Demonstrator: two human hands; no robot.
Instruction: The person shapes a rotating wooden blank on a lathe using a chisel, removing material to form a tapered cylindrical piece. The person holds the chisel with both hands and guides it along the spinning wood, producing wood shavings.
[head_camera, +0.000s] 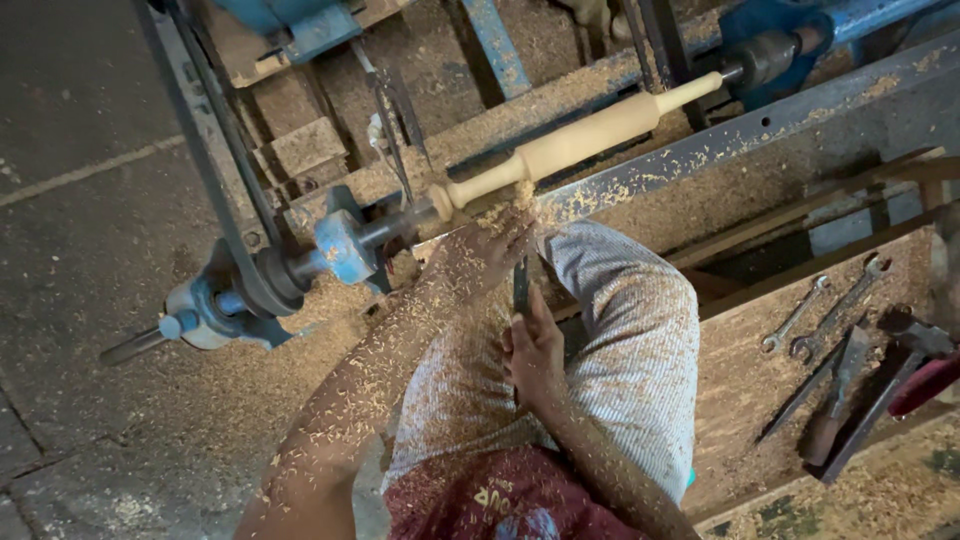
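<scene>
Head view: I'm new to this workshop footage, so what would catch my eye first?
The pale turned wooden piece, shaped like a rolling pin, spans the blue lathe across the upper middle. Below its left end, the left hand, coated in shavings, and the right hand hold a dark chisel up to it. Wrenches lie on the board at right.

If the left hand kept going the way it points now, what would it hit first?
Most likely the pale wooden spindle on the lathe. The left hand points up toward its knobbed end, fingertips already right under it. The right hand holds the dark chisel just behind. Whether the fingers touch the wood is unclear.
</scene>
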